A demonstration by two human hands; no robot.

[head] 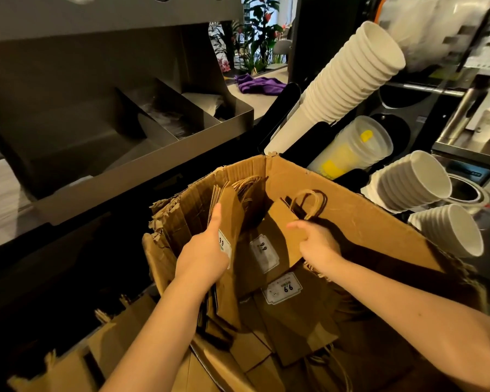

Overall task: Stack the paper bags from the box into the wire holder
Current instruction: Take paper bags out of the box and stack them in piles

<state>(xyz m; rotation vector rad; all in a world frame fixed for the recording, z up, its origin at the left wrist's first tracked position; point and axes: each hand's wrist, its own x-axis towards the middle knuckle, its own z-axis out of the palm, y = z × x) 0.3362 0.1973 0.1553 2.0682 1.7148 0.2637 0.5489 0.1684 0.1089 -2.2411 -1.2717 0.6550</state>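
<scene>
Warm light is falling from above onto my left hand (203,250), my right hand (317,244) and the box (351,199) wall, while the bags (294,321) inside are sitting in shadow. Daylight is glowing behind the plants (260,29). Edges are bending, and the top-right corner is smearing into blur.

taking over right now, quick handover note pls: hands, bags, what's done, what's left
Left grip: holds an upright bundle of paper bags at the left side of the cardboard box.
Right grip: pinches the edge of a dark-handled paper bag inside the box.
More labelled bags lie flat on the box bottom.
Done: no stacking visible; the wire holder is out of view.
To do: lift the gripped bags out, stack them in the holder, then the rest.
</scene>
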